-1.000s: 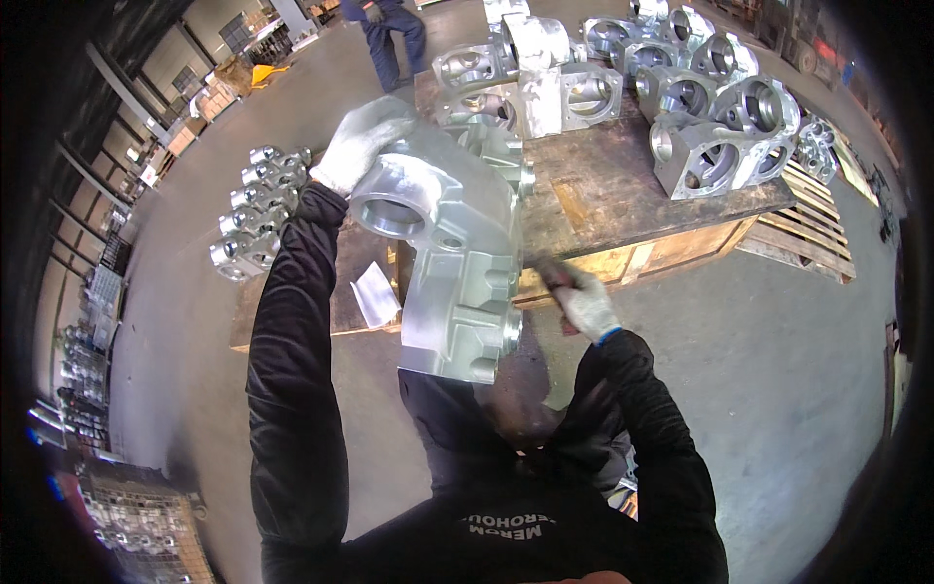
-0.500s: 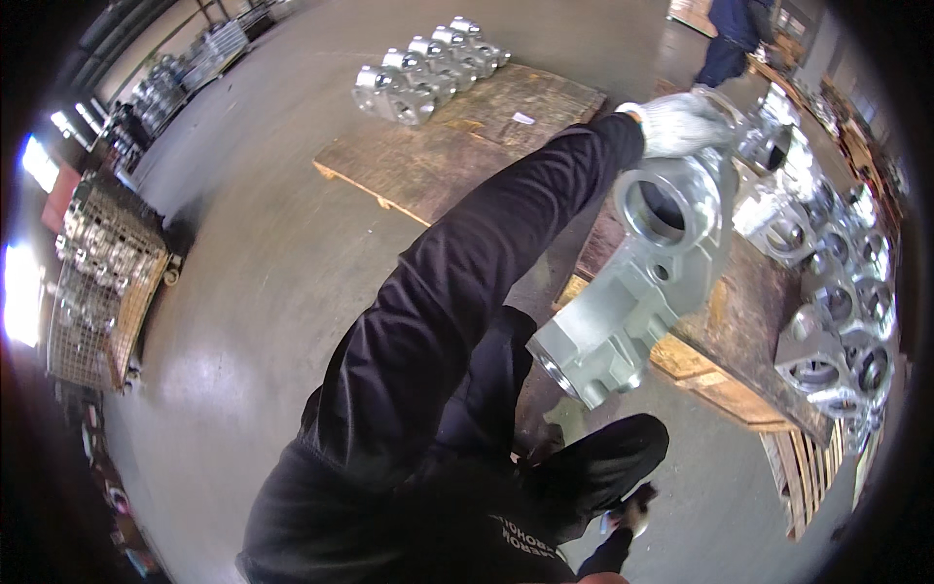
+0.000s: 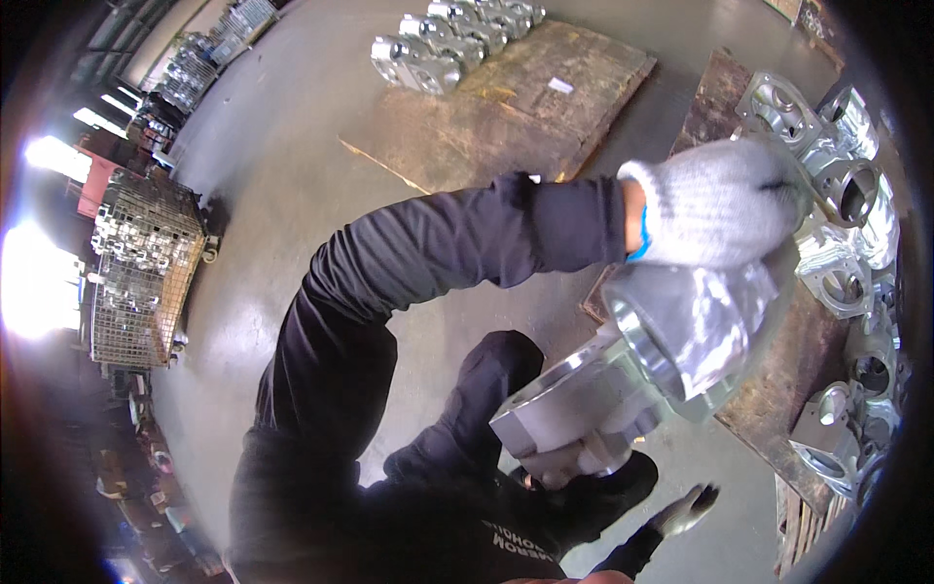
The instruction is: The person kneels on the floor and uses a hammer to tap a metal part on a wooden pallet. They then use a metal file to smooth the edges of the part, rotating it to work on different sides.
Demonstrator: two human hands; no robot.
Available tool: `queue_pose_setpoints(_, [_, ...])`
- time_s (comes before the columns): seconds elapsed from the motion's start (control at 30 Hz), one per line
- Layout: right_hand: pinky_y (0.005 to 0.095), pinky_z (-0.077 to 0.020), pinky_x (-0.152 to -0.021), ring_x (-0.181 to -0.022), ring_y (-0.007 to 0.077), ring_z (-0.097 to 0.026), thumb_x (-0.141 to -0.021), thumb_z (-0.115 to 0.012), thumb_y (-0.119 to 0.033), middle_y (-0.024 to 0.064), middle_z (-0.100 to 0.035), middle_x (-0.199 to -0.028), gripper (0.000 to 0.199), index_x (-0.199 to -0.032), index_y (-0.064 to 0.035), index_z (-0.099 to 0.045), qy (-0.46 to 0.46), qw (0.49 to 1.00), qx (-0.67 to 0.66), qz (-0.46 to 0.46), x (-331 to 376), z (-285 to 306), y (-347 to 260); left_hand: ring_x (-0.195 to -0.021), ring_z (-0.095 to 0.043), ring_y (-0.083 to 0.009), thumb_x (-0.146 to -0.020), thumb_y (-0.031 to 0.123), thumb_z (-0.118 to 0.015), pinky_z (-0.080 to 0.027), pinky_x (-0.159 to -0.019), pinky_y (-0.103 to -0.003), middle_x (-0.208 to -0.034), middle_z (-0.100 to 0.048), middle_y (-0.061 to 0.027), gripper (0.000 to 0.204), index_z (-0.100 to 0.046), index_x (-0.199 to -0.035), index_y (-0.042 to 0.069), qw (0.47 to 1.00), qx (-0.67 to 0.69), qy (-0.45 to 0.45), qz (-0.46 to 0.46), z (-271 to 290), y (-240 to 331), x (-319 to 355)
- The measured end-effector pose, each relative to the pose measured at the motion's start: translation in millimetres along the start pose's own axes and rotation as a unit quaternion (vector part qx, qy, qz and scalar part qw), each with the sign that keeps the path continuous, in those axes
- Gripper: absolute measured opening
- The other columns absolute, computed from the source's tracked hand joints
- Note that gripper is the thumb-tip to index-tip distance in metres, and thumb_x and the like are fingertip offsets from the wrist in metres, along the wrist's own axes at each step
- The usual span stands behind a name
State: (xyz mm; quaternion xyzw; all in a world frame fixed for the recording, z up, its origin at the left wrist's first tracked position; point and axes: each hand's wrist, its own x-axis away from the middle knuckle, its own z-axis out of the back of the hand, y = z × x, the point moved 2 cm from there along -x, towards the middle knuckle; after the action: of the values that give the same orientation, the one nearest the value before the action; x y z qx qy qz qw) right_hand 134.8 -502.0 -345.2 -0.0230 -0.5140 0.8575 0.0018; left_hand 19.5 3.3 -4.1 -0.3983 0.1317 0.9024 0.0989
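My left hand, in a white knit glove with a blue edge at the wrist, grips the upper end of a silver metal casting. Its fingers wrap over the far side, where their tips are hidden. The casting hangs tilted in front of my knees, with a round bored collar facing left and a blocky end pointing down-left. Low on the right, away from the casting, my gloved right hand has its fingers stretched out and holds nothing.
Several similar castings crowd a wooden board at right, above slatted pallet wood. Another wooden board ahead carries a row of castings. A wire cage cart with metal parts stands at left.
The casting has turned and come lower and closer, still in my left hand. My right hand has moved outward to the right. The view has shifted, and the other person is out of sight.
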Motion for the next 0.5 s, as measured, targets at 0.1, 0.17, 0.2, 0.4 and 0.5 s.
queue_pose_setpoints(0.1, [0.0357, -0.0496, -0.098, -0.107, 0.0237, -0.061, -0.102, -0.063, -0.018, 0.0126, -0.066, -0.119, 0.037, -0.130, 0.0060, -0.059, -0.076, 0.984, -0.161, 0.009, 6, -27, -132, -0.084, -0.068, -0.0385, -0.098, 0.022, -0.052, -0.056, -0.076, -0.046, -0.091, -0.067, -0.0230, 0.027, -0.065, -0.109, 0.001, 0.976, 0.175, -0.004, 0.133, 7, 7, -2])
queue_pose_setpoints(0.17, [0.0349, -0.0487, -0.089, -0.096, 0.0217, -0.060, -0.107, -0.052, -0.031, 0.0088, -0.065, -0.098, 0.036, -0.116, 0.0029, -0.063, -0.290, 0.952, -0.079, 0.059, 32, -31, -208, -0.079, -0.068, -0.0408, -0.101, 0.028, -0.049, -0.055, -0.074, -0.049, -0.085, -0.067, -0.0226, 0.029, -0.064, -0.110, 0.005, 0.915, 0.257, -0.035, 0.308, 10, 15, -6])
queue_pose_setpoints(0.2, [0.0331, -0.0479, -0.091, -0.099, 0.0185, -0.060, -0.107, -0.050, -0.030, 0.0088, -0.066, -0.105, 0.033, -0.104, -0.0006, -0.065, -0.397, 0.913, -0.088, 0.020, 56, -32, -239, -0.078, -0.068, -0.0409, -0.102, 0.029, -0.048, -0.055, -0.072, -0.049, -0.085, -0.067, -0.0223, 0.030, -0.063, -0.113, 0.006, 0.908, 0.255, -0.043, 0.330, 15, 19, -11])
queue_pose_setpoints(0.4, [0.0412, -0.0497, -0.102, -0.116, 0.0316, -0.061, -0.108, -0.048, -0.042, 0.0209, -0.062, -0.129, 0.059, -0.137, 0.0082, -0.051, -0.558, 0.704, -0.351, -0.265, 160, -64, -384, -0.066, -0.068, -0.0302, -0.097, 0.033, -0.060, -0.053, -0.059, -0.042, -0.080, -0.069, -0.0095, 0.030, -0.065, -0.125, 0.022, 0.897, 0.128, -0.139, 0.400, 33, 36, -30])
queue_pose_setpoints(0.5, [0.0446, -0.0483, -0.108, -0.120, 0.0341, -0.059, -0.104, -0.049, -0.055, 0.0227, -0.060, -0.134, 0.075, -0.141, 0.0102, -0.047, -0.403, 0.635, -0.488, -0.443, 170, -89, -425, -0.074, -0.069, -0.0331, -0.094, 0.027, -0.060, -0.056, -0.069, -0.046, -0.086, -0.070, -0.0125, 0.030, -0.066, -0.122, 0.017, 0.886, 0.124, -0.156, 0.420, 32, 35, -27])
